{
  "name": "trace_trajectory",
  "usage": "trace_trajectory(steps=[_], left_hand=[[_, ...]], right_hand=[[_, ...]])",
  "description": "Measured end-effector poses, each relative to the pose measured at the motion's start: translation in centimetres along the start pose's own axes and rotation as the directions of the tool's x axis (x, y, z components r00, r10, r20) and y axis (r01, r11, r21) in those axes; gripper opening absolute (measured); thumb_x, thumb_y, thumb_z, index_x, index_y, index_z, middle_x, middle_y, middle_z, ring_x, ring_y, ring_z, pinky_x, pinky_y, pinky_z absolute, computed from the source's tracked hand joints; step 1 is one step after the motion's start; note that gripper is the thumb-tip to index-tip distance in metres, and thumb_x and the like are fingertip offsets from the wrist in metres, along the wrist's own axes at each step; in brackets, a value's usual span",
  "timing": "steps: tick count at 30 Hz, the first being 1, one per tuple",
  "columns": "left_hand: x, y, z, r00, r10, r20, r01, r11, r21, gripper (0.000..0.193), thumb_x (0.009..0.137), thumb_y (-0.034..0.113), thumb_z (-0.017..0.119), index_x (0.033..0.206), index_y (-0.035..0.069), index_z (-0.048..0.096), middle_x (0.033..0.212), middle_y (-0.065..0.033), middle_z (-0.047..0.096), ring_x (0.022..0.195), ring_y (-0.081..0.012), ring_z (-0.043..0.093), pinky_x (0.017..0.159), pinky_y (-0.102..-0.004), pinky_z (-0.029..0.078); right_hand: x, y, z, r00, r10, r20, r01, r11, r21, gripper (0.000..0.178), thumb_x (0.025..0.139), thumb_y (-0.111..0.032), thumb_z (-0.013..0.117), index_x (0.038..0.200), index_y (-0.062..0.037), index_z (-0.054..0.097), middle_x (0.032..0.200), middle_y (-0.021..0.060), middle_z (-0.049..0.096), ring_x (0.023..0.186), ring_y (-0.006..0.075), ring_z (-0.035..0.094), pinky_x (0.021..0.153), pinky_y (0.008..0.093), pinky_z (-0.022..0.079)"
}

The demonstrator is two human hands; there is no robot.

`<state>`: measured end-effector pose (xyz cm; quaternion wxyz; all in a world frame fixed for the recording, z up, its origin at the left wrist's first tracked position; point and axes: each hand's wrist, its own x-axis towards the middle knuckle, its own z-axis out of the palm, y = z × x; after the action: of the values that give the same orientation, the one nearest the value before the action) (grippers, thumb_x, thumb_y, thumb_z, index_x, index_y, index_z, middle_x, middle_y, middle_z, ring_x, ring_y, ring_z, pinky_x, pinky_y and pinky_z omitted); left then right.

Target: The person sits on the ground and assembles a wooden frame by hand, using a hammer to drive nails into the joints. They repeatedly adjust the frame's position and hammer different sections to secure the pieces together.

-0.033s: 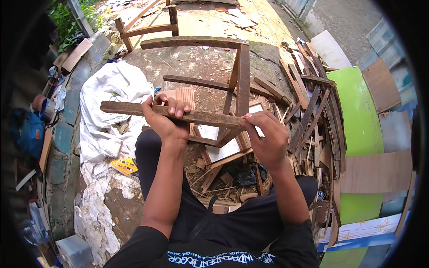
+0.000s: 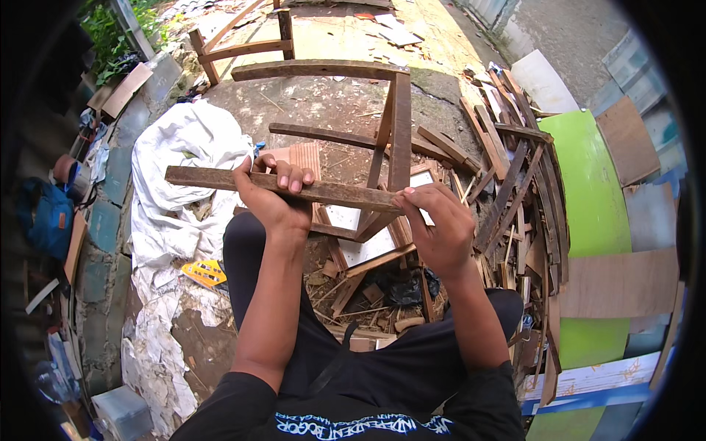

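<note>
A wooden frame of dark, worn bars, like part of a stool or chair, stands in front of me above my lap. My left hand is wrapped round its near bar, thumb on the near side and fingers curled over the top. At the right end of that bar, my right hand pinches the corner where the upright meets it. Whether something small sits between those fingertips is hidden. The frame's far bar runs to the left from the upright's upper end.
Loose wood strips are heaped on the right beside a green panel. White cloth lies left, with a yellow-handled tool near my knee. Beneath the frame are white boards and scraps. Another wooden frame stands farther off.
</note>
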<state>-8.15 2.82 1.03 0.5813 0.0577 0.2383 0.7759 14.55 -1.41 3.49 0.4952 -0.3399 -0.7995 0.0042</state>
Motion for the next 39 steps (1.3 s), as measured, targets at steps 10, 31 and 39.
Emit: trace_trajectory(steps=[10,31,39], left_hand=[[0.8,-0.1,0.2,1.0,0.013,0.014,-0.012,1.0,-0.014,0.035,0.096,0.043,0.046,0.08,0.013,0.051,0.053,0.0009,0.033,0.046,-0.0147,0.036,0.058,-0.0356,0.041],[1.3,0.3,-0.1,1.0,0.003,0.01,-0.002,0.999,-0.037,0.035,0.096,0.044,0.047,0.079,0.013,0.05,0.054,0.0009,0.033,0.047,-0.0146,0.037,0.058,-0.0354,0.041],[0.9,0.0,0.3,1.0,0.018,0.004,-0.017,1.0,-0.018,0.035,0.096,0.044,0.047,0.079,0.013,0.05,0.053,0.0007,0.033,0.046,-0.0146,0.036,0.057,-0.0353,0.041]], right_hand=[[0.2,-0.1,0.2,0.993,-0.117,-0.02,0.115,0.989,-0.089,0.027,0.079,0.014,0.072,0.104,0.0054,0.066,0.09,0.0178,0.071,0.078,0.0315,0.071,0.067,0.0358,0.059],[-4.6,2.2,3.4,0.72,0.545,0.429,-0.659,0.344,0.668,0.04,0.097,-0.005,0.049,0.135,0.0069,0.051,0.105,0.0049,0.062,0.088,0.0121,0.059,0.076,0.0252,0.048],[-4.7,1.7,4.5,0.701,0.602,0.382,-0.695,0.458,0.554,0.041,0.095,-0.004,0.071,0.132,0.0017,0.057,0.12,0.007,0.064,0.112,0.0149,0.062,0.098,0.0323,0.051]])
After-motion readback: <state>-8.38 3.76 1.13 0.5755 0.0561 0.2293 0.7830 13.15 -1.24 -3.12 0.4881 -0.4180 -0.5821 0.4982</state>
